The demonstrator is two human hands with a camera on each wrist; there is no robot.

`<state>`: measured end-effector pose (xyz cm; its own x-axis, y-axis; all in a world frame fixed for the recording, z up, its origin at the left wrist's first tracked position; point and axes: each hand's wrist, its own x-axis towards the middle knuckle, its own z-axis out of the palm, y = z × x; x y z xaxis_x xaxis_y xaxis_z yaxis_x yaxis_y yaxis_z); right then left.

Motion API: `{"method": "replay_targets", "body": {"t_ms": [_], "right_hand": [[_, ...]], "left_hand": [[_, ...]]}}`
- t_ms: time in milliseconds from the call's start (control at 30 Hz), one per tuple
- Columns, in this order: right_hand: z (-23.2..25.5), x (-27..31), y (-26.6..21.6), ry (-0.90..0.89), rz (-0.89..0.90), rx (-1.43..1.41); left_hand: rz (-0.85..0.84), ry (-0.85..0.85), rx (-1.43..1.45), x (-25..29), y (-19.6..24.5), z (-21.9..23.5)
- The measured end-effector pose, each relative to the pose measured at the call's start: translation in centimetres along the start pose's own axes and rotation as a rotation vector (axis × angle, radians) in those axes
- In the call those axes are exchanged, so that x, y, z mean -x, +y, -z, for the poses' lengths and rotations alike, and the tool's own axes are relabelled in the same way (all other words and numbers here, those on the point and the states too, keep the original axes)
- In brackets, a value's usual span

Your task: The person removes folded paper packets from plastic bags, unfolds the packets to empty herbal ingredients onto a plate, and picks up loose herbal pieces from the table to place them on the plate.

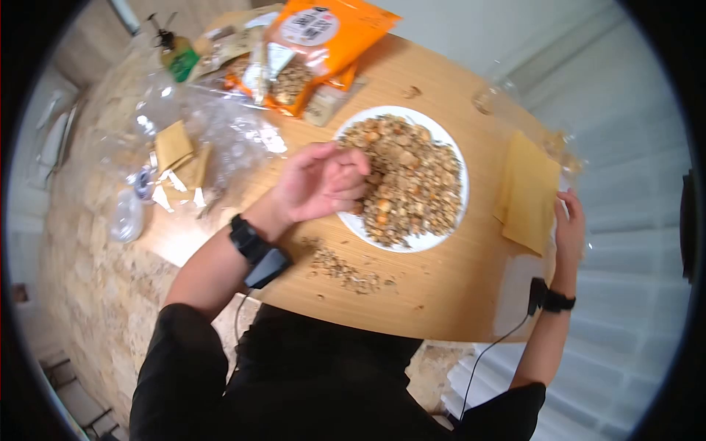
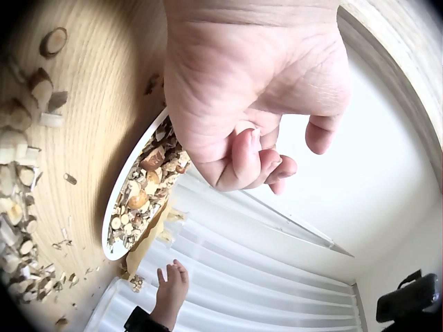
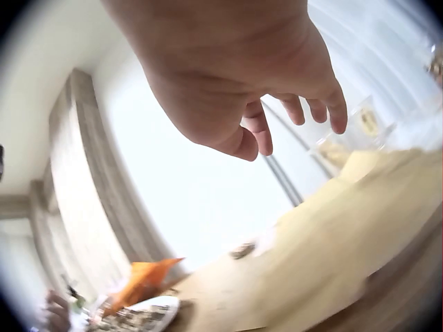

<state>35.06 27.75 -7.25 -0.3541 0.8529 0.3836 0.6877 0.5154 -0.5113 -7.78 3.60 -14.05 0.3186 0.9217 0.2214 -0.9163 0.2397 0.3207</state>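
A white plate [image 1: 465,184] [image 2: 116,200] holds a heap of chopped dried pieces [image 1: 412,176] [image 2: 142,190]. Over its left edge is my left hand [image 1: 323,180] [image 2: 242,97], palm turned up and fingers curled in, with nothing visible in them. My right hand [image 1: 570,228] [image 3: 242,76] is beside the yellow-brown paper envelopes [image 1: 531,195] [image 3: 346,235] at the table's right edge, its fingers apart and bent downward, holding nothing that shows. In the right wrist view the envelopes lie below the hand with a gap between.
Loose pieces [image 1: 346,272] lie scattered near the table's front edge. An orange bag [image 1: 331,37], crumpled clear plastic [image 1: 235,125], small brown packets [image 1: 174,145], a clear cup [image 1: 127,217] and a pump bottle [image 1: 176,55] stand or lie to the left. Clear packets [image 1: 566,151] are behind the envelopes.
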Motion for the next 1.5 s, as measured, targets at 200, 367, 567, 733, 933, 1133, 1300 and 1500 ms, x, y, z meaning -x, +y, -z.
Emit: {"method": "replay_targets", "body": {"t_ms": [200,367,567,733,933,1133,1300,1500], "right_hand": [[-5.9,4.2,-13.8,-0.329,-0.339,-1.099],[-10.5,6.9,-13.5,-0.588,-0.416,-1.177],[-12.2,8.7,-12.3,-0.821,-0.384,-2.094],[-12.6,9.1,-12.9,-0.823,-0.361,-2.163],[-12.2,9.5,-13.6,-0.721,-0.376,-2.132],[-12.2,9.3,-13.2,-0.651,-0.430,-2.113],[-12.2,9.5,-13.9,-0.679,-0.419,-2.140],[-12.0,9.6,-13.9,-0.624,-0.482,-2.051]], "left_hand": [[0.028,-0.057,-0.033,-0.1,0.0,0.3],[0.026,-0.081,-0.077,-0.1,-0.2,-0.1],[0.035,-0.073,-0.124,-0.1,-0.4,-0.1],[0.018,-0.036,-0.190,0.1,0.5,-0.7],[-0.078,0.216,-0.562,4.0,2.0,-4.9],[-0.313,1.061,-1.467,11.5,4.9,-8.6],[-0.721,1.670,-2.234,18.5,11.2,-5.9],[-0.347,1.694,-1.946,17.9,11.0,-5.5]]}}
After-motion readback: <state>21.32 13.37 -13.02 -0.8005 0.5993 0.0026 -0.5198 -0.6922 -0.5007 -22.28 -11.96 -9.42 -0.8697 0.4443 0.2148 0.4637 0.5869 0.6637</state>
